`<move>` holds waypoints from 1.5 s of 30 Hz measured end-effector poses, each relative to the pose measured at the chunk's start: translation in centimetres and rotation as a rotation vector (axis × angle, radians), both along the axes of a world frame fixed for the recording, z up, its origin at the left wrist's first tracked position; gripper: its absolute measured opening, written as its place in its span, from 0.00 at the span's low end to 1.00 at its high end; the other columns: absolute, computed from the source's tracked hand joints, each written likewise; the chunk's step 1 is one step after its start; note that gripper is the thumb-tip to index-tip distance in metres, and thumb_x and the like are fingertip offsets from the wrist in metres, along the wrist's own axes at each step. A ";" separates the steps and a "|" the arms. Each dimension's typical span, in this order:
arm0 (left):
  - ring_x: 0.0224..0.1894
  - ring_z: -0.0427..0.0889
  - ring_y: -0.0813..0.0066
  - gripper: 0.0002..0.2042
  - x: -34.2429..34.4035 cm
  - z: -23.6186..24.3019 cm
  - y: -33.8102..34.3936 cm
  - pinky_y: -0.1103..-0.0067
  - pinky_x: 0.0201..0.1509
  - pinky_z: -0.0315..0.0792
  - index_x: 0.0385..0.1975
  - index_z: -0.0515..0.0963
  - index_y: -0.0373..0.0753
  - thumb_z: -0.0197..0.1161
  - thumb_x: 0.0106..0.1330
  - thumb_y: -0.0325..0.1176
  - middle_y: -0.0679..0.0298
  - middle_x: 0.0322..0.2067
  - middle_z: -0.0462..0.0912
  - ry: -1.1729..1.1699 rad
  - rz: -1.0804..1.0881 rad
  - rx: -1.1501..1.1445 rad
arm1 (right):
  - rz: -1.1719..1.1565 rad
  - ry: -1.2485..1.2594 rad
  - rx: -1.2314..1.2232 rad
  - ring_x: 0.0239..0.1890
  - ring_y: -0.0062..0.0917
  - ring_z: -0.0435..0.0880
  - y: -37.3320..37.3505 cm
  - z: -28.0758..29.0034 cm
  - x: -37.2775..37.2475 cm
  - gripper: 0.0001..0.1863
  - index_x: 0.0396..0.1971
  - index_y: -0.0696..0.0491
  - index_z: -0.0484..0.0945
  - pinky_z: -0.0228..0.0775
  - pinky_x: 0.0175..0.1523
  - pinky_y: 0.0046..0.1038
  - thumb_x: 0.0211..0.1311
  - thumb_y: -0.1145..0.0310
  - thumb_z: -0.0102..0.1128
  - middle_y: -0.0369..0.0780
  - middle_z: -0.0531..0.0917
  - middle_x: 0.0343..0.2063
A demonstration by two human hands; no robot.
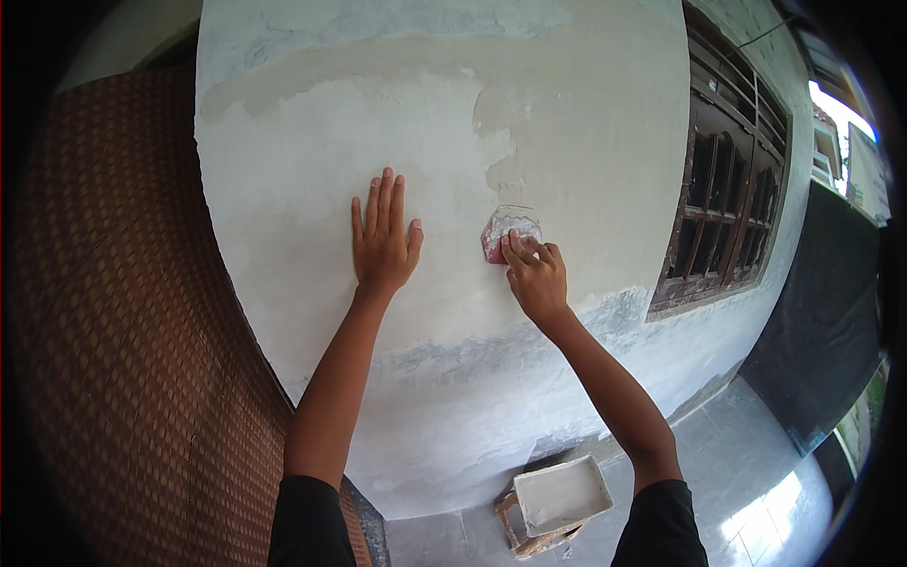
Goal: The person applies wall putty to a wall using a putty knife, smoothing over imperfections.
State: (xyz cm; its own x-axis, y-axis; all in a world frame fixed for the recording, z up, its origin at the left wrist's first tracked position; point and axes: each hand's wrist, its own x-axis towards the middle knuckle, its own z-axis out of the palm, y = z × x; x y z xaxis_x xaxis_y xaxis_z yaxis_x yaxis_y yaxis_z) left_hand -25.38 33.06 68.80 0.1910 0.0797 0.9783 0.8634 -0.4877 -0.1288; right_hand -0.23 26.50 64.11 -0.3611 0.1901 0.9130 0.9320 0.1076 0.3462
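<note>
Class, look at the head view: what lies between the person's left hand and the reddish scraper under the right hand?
Only a stretch of pale wall lies between the left hand and the reddish scraper.

Daylight, blown out far right. Glare on glossy grey tiled floor, near right. Brown checkered woven panel, left, dim. Fisheye-bent edges, black corners.

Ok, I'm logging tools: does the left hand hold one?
No, the left hand lies open against the wall; the red scraper is in the right hand.
</note>
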 end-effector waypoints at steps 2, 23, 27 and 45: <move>0.76 0.52 0.61 0.33 0.2 0.1 0.1 0.55 0.78 0.41 0.73 0.53 0.39 0.51 0.69 0.38 0.59 0.75 0.52 0.001 -0.003 -0.003 | -0.003 -0.042 -0.020 0.49 0.35 0.84 -0.7 -1.2 0.6 0.18 0.47 0.54 0.84 0.71 0.52 0.35 0.53 0.74 0.62 0.39 0.85 0.51; 0.77 0.51 0.60 0.33 2.1 -0.2 -0.2 0.54 0.77 0.41 0.73 0.53 0.37 0.52 0.68 0.39 0.59 0.75 0.52 -0.112 0.058 0.014 | 0.540 0.635 -0.080 0.39 0.32 0.73 -1.0 8.9 4.4 0.19 0.52 0.57 0.73 0.69 0.47 0.32 0.62 0.70 0.64 0.45 0.75 0.38; 0.76 0.51 0.60 0.34 2.1 -0.2 -0.1 0.54 0.77 0.42 0.73 0.53 0.38 0.53 0.68 0.38 0.59 0.75 0.53 -0.114 0.047 0.020 | 0.469 0.706 -0.034 0.40 0.33 0.73 0.4 9.8 5.2 0.20 0.53 0.57 0.73 0.69 0.48 0.32 0.63 0.68 0.64 0.46 0.75 0.39; 0.76 0.52 0.60 0.35 1.9 -0.3 0.0 0.53 0.77 0.42 0.73 0.53 0.39 0.55 0.66 0.37 0.59 0.74 0.54 -0.122 0.043 0.029 | 0.488 0.757 -0.078 0.39 0.31 0.73 -0.2 8.4 4.6 0.21 0.54 0.56 0.73 0.66 0.49 0.31 0.64 0.65 0.64 0.45 0.72 0.39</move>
